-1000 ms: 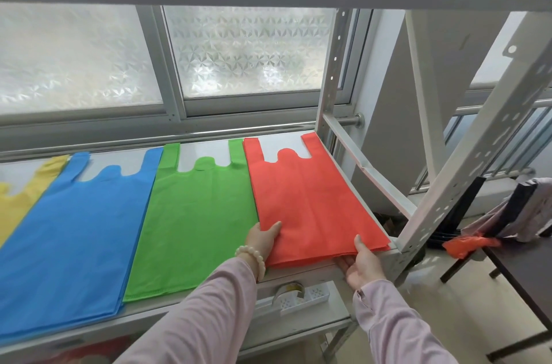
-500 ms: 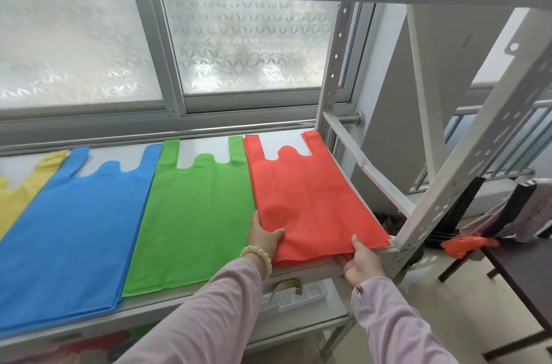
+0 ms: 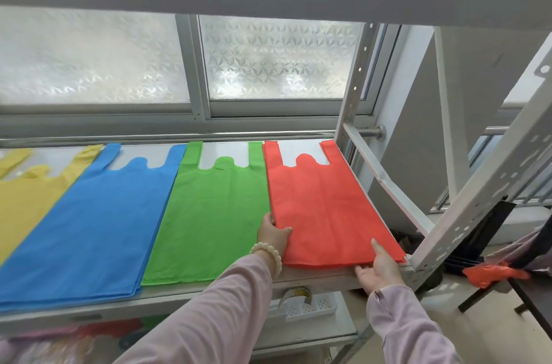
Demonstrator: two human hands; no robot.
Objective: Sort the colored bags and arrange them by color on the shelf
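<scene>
**A:** Which step is this?

**B:** Squaring up the last pile, I'd judge. Read the shelf (image 3: 209, 293) as a clock face with twelve at the frosted window (image 3: 280, 59). The yellow bags (image 3: 27, 199) lie out at nine, then come the blue bags (image 3: 98, 223) and the green bags (image 3: 215, 220). The red bags (image 3: 328, 208) are at three, close to the upright post (image 3: 352, 89). All four piles lie flat with their handles toward twelve.

**A:** And the hands?

**B:** Both are on the red bags. The left hand (image 3: 273, 233), with a bead bracelet (image 3: 267, 253) at the wrist, is at the pile's seven o'clock corner. Its thumb lies on top and its fingers go down at the seam with the green, so it looks like a pinch on that edge. The right hand (image 3: 378, 266) is at five o'clock, thumb on top and fingers curled beneath the near edge, which sits right at the shelf's front lip.

**A:** So the sorting is finished?

**B:** On this level it looks close to finished, with one colour to each pile. Something coloured shows on the lower level, but it's too blurred to say what.

**A:** What does the next move call for?

**B:** Probably a small nudge toward twelve and a touch toward three. I can't tell whether the red's left side touches the green or rides over it. Thin stacked sheets shear easily, so both hands should shift together before letting go.
</scene>
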